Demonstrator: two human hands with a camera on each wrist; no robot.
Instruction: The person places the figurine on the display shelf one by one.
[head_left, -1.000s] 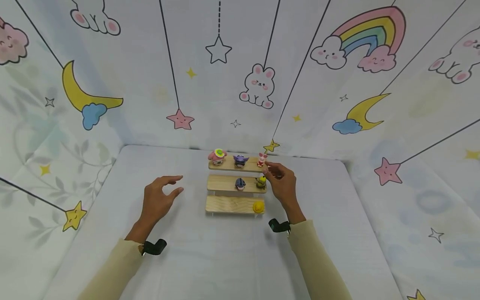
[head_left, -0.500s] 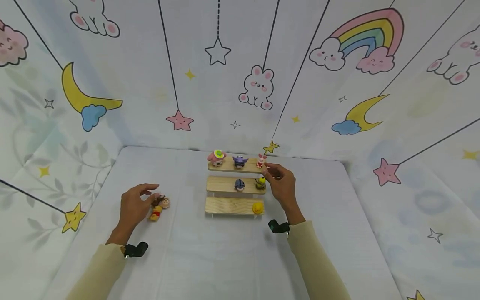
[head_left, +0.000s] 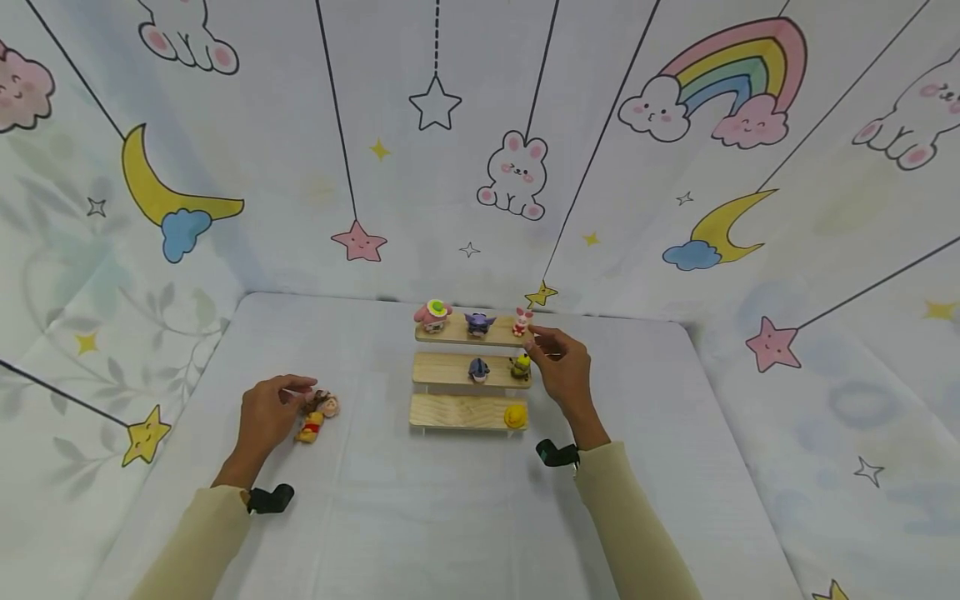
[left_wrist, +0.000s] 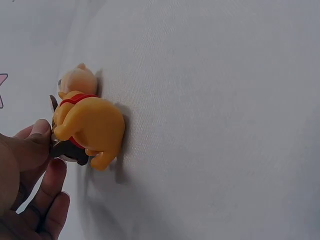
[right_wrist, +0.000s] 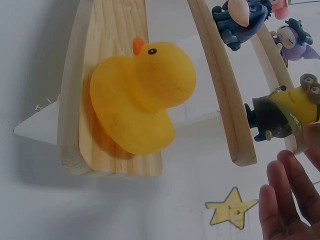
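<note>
A three-step wooden shelf (head_left: 450, 412) stands mid-table. Its top step holds a pink hatted figure (head_left: 433, 315), a purple figure (head_left: 478, 322) and a small pink figure (head_left: 522, 321). The middle step holds a blue figure (head_left: 478, 369) and a yellow-green figure (head_left: 520, 366); a yellow duck (head_left: 515, 416) (right_wrist: 140, 100) sits on the lowest. My right hand (head_left: 558, 367) hovers beside the small pink figure, fingers (right_wrist: 285, 200) relaxed and holding nothing. My left hand (head_left: 266, 412) pinches a dark brown figure (head_left: 312, 398) (left_wrist: 65, 150) that lies against a yellow bear (head_left: 311, 429) (left_wrist: 87, 130).
A white cloth (head_left: 450, 517) covers the table. Cartoon-printed fabric walls (head_left: 225, 167) close it in at the back and on both sides. Open cloth lies in front of the shelf and to its right.
My left hand drew back from beside the shelf to the left and came down on the two figures lying on the cloth. The right hand stayed by the top step.
</note>
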